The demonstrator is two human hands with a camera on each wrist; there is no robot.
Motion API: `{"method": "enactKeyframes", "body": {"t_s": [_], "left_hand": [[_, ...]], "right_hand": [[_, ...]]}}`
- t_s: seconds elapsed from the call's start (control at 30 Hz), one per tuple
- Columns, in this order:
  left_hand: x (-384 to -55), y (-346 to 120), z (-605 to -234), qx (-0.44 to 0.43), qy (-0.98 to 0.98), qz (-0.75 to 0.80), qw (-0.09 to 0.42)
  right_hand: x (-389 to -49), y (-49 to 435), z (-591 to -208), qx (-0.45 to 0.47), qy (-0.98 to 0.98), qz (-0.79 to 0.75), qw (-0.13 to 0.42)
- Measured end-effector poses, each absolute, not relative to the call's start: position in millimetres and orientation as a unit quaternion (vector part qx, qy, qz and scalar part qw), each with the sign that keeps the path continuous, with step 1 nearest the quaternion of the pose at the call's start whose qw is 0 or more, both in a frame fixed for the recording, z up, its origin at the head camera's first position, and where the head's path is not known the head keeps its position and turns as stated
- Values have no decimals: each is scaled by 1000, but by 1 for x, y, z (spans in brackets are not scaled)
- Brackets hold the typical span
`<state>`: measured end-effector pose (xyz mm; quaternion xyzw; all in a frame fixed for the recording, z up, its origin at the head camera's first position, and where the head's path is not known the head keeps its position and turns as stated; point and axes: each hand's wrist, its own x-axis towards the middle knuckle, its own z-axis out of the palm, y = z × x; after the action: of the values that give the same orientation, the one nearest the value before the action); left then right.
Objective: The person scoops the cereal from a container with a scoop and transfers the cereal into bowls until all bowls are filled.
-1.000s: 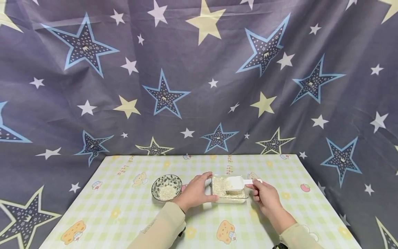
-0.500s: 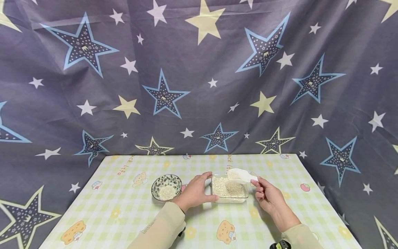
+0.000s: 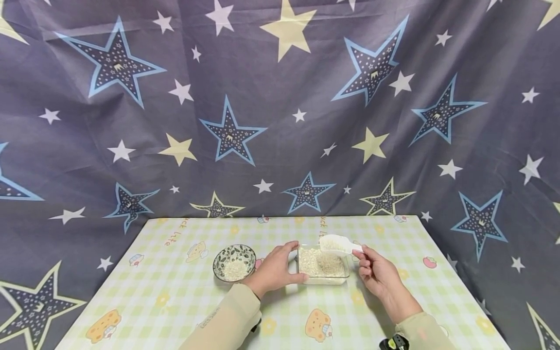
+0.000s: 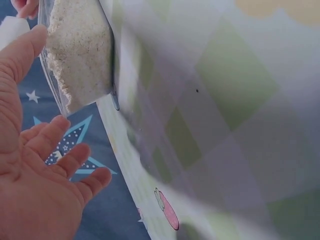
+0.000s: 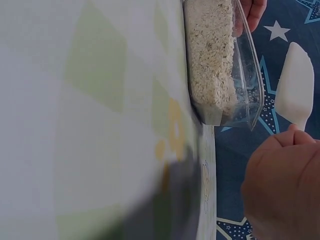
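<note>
My left hand [image 3: 273,269] braces the left end of a rectangular clear glass container [image 3: 325,281], thumb at the near corner and a fingertip at the far one. The left wrist view shows its other fingers spread loosely. Pale grain resembling rice [image 5: 210,55] fills much of the container, with a darker hollow at the right. My right hand [image 3: 379,272] pinches the handle of a white scoop [image 3: 347,247], held above the container's far right part. Grain lies in the scoop's bowl in the head view.
Left of my left hand stands a round bowl [image 3: 225,256] with a dark leaf pattern and some grain inside. A checked cloth [image 3: 197,301] covers the table. A dark star-printed curtain [image 3: 280,107] hangs behind the table's back edge.
The scoop has come up out of the grain, turned level and moved slightly away from me, uncovering the hollow. My left hand and the container have stayed put.
</note>
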<state>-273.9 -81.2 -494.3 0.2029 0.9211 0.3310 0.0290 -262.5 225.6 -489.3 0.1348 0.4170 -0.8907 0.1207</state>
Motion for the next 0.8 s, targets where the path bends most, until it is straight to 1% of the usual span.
{"method": "enactKeyframes", "body": {"t_s": [0.27, 0.4, 0.5, 0.63, 0.8], "left_hand": [[-265, -82, -487, 220, 929, 297, 10], [-259, -97, -480, 222, 929, 295, -21], [-254, -120, -471, 213, 929, 298, -47], [-247, -162, -465, 179, 936, 295, -70], [-241, -213, -472, 148, 945, 278, -89]], "right_hand": [[-264, 224, -486, 143, 401, -897, 120], [-264, 220, -482, 128, 415, -892, 126], [-266, 214, -478, 128, 422, -889, 127], [-269, 206, -472, 122, 437, -882, 125], [-274, 190, -465, 104, 460, -873, 127]]}}
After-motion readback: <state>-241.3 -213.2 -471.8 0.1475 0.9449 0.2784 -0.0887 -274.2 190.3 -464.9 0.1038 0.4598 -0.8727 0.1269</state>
